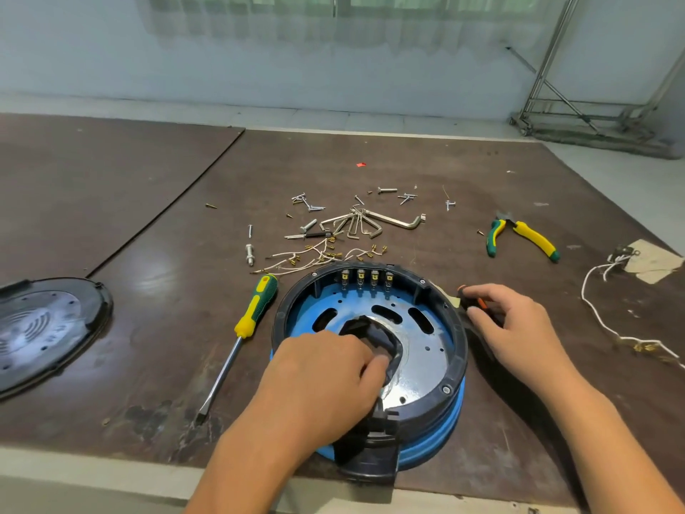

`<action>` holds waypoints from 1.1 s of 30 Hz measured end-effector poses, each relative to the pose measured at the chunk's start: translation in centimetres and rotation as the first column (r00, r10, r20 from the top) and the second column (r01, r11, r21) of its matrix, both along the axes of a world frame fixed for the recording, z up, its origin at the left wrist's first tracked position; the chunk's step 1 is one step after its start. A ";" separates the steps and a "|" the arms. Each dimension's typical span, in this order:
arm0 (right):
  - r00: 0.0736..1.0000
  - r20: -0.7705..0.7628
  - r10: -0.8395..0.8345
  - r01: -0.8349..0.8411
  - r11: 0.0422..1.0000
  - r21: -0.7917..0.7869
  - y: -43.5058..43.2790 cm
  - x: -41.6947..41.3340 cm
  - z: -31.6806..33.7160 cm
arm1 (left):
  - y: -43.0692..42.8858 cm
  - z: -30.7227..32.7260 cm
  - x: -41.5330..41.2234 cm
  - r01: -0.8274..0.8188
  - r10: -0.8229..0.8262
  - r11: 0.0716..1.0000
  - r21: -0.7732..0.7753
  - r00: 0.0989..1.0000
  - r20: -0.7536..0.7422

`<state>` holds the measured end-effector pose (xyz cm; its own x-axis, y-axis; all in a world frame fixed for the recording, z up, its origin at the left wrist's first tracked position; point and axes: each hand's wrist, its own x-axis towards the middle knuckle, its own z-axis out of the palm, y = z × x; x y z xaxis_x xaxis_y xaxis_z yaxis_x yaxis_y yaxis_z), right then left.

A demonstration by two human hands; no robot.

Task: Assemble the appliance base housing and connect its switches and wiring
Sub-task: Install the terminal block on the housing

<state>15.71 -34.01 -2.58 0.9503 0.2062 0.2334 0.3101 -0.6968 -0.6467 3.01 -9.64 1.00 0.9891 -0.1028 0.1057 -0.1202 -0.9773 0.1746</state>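
1. The base housing (430,365) was set at the near edge of the table (148,217), its black centre piece (385,339) gripped by the curled fingers of the left hand (322,372).
2. A small black-and-orange tool (482,302) (possibly a screwdriver) was pinched by the right hand (515,328) beside the right rim.
3. Just beyond the housing, terminal wires (296,259) were scattered.

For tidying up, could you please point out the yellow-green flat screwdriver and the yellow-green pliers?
Yellow-green flat screwdriver (255,306): head view, on its handle.
Yellow-green pliers (533,238): head view, on one yellow handle.

A repair workshop. The scuffed brown bench (370,161) carries loose screws (309,207), hex keys (356,224), pliers (519,237) and a screwdriver (255,309).
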 end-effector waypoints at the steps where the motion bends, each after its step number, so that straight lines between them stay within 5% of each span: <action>1: 1.000 0.016 0.000 0.001 0.999 -0.032 -0.2 0.0 0.0 | 0.1 0.0 0.1 0.003 -0.003 1.000 0.007 1.000 0.002; 6: 1.000 0.019 0.014 -0.010 0.979 -0.203 0.3 0.0 -0.2 | 0.1 -0.1 0.5 0.006 -0.006 1.000 -0.027 1.000 0.008; 12: 0.991 0.129 -0.023 0.036 0.994 -0.102 2.2 -0.4 0.6 | 0.1 -0.1 0.4 -0.016 0.026 0.993 -0.115 0.996 0.086; 15: 0.996 0.084 0.043 -0.044 0.999 0.014 5.0 1.7 2.7 | 0.6 0.6 0.4 0.032 0.020 0.937 -0.347 0.989 0.144; 18: 0.978 -0.039 0.203 -0.207 0.967 -0.147 8.8 5.4 4.7 | 2.6 0.9 0.7 0.079 0.078 0.815 -0.573 0.966 0.245; 20: 0.948 -0.102 0.300 -0.317 0.899 -0.301 11.7 7.7 5.1 | 3.7 0.7 1.1 0.054 0.137 0.821 -0.569 0.948 0.288; 24: 0.899 -0.199 0.391 -0.438 0.824 -0.359 16.9 10.8 4.5 | 4.0 -0.8 1.5 -0.089 0.194 0.899 -0.429 0.958 0.209; 33: 0.897 -0.364 0.252 -0.385 0.849 -0.362 19.7 13.4 2.7 | 4.6 -1.3 1.6 -0.072 0.144 0.927 -0.369 0.974 0.174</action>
<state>29.07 -14.30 0.16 0.8235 0.5227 -0.2205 0.4053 -0.8140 -0.4161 4.60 -5.08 -0.34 0.9482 0.0842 0.3062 -0.0846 -0.8624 0.4991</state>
